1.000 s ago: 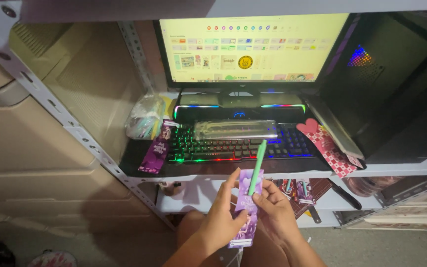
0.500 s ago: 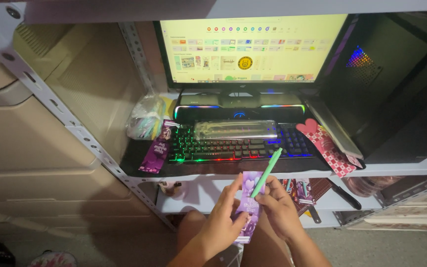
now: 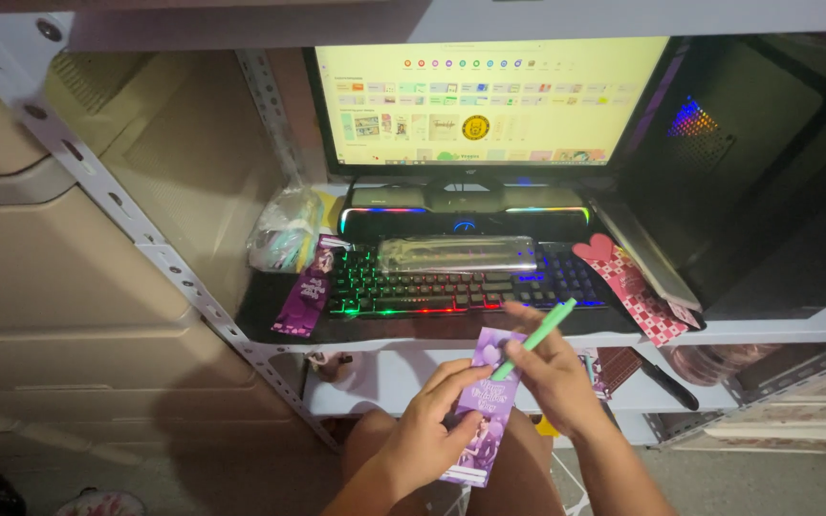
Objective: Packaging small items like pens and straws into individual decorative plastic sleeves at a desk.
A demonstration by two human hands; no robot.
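My left hand [image 3: 427,430] holds a long purple printed card [image 3: 481,411] upright over my lap. Just to its right, my right hand [image 3: 552,377] grips a slim green pen [image 3: 534,338], tilted with its upper end pointing up and right and its lower tip near the top of the card. Both hands sit below the front edge of the shelf that carries the backlit keyboard [image 3: 451,282].
A lit monitor [image 3: 489,100] stands behind the keyboard, with a glowing speaker bar [image 3: 466,215] and a clear plastic case [image 3: 458,253]. A second purple card [image 3: 303,287] lies left of the keyboard, a red heart-patterned card [image 3: 628,282] right. A dark computer tower [image 3: 767,162] fills the right.
The green pen has tilted from nearly upright to leaning right, and my right hand has shifted slightly right while the card stays in my left hand.
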